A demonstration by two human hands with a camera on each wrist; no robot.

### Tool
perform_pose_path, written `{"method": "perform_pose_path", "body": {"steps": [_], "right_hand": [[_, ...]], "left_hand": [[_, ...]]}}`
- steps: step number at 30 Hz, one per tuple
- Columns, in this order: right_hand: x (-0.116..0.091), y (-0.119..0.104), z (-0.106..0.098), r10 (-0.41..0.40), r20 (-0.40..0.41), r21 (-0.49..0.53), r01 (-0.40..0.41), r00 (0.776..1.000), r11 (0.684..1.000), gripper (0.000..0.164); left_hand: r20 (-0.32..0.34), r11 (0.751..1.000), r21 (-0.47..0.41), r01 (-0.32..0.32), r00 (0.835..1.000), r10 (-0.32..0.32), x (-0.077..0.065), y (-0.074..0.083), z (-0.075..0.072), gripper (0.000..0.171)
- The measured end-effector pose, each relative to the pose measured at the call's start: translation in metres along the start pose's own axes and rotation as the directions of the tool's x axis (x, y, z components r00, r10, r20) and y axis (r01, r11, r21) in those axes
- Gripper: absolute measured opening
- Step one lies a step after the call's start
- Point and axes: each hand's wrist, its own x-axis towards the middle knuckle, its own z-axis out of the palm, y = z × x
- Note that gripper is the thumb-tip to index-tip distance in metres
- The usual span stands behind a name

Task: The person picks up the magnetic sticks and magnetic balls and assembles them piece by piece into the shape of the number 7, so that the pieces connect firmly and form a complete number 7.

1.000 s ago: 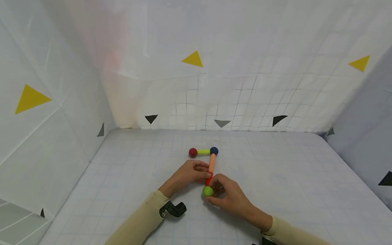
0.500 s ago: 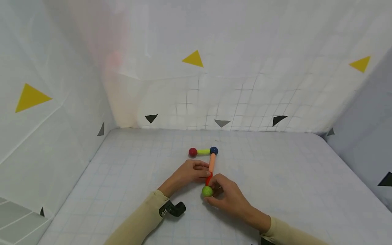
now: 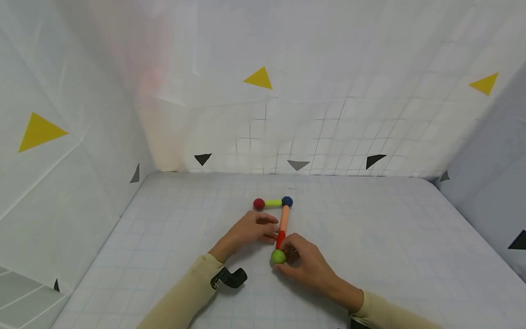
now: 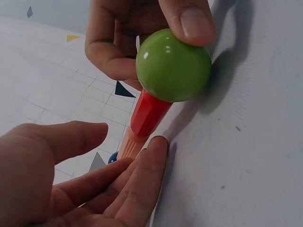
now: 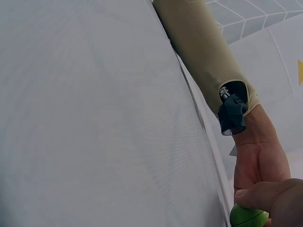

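Note:
On the table lies a chain of ball-and-rod pieces. A red ball [image 3: 259, 204] joins a short yellow-green rod [image 3: 273, 203], which meets a dark blue ball [image 3: 286, 202]. From there an orange rod [image 3: 284, 218] runs toward me to a red rod [image 3: 281, 239], tipped by a green ball [image 3: 278, 257]. My right hand [image 3: 306, 261] pinches the green ball between thumb and fingers. Just left of the rods is my left hand [image 3: 250, 230], its thumb apart from its fingers. In the left wrist view those fingertips [image 4: 157, 144] lie right beside the orange rod.
The white gridded table [image 3: 370, 228] is bounded by a back wall [image 3: 328, 100] and side walls carrying yellow and dark triangles. A black wrist camera [image 3: 230, 278] juts from the left sleeve [image 3: 182, 292].
My left hand has let go of the red and orange rods, opened its fingers and shifted slightly left. The right hand stays on the green ball.

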Motion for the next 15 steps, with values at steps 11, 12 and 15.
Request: {"method": "perform_pose_path", "body": {"steps": [11, 12, 15], "right_hand": [[-0.0004, 0.0011, 0.0003, -0.019, -0.004, -0.079, 0.019, 1.0, 0.997, 0.044], [-0.0003, 0.0013, 0.0005, -0.022, -0.003, -0.083, 0.022, 1.0, 0.996, 0.045], [0.0001, 0.002, 0.0006, -0.033, -0.002, -0.098, 0.032, 0.999, 0.995, 0.045]], "left_hand": [[0.015, 1.0, 0.022, -0.008, 1.0, 0.008, -0.0014, 0.0002, 0.0009, 0.031], [0.017, 1.0, 0.021, -0.012, 1.0, 0.011, -0.0012, 0.0001, 0.0008, 0.031], [0.023, 0.999, 0.021, -0.024, 0.999, 0.024, -0.0012, 0.0007, 0.0009, 0.031]]}}
